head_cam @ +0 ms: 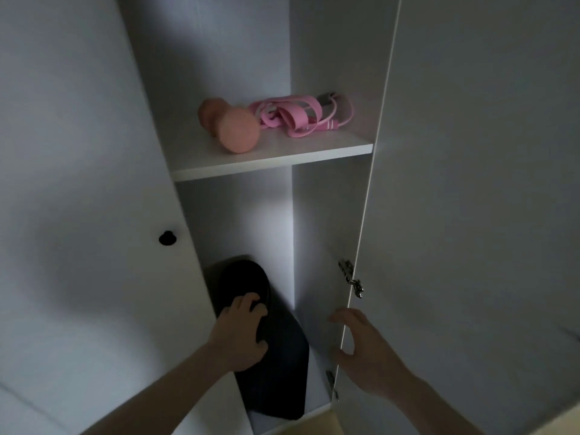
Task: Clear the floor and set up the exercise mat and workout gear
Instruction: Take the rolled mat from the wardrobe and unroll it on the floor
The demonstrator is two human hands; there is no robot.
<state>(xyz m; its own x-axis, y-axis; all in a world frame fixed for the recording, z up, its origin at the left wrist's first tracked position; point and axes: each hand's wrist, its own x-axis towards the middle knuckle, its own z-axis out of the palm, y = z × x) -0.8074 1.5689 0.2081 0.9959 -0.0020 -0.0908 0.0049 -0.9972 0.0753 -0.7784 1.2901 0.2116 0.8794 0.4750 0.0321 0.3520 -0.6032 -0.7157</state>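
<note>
Reaching into open cupboard [329, 199], lower centre of frame.
Left hand [240, 332] gripping rolled black mat [276, 372]; right hand [361, 346] released beside door edge [361, 246].

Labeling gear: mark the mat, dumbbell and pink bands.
mat [276, 356], head view, middle of the dark roll
dumbbell [239, 130], head view, near round end
pink bands [295, 117], head view, centre of the tangle

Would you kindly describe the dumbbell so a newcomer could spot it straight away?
Look into the open white cupboard and find its single shelf above the dark rolled mat. The dumbbell lies at the shelf's left end, beside a tangle of pink bands. It alone is solid, peach-coloured and round-ended.
</note>
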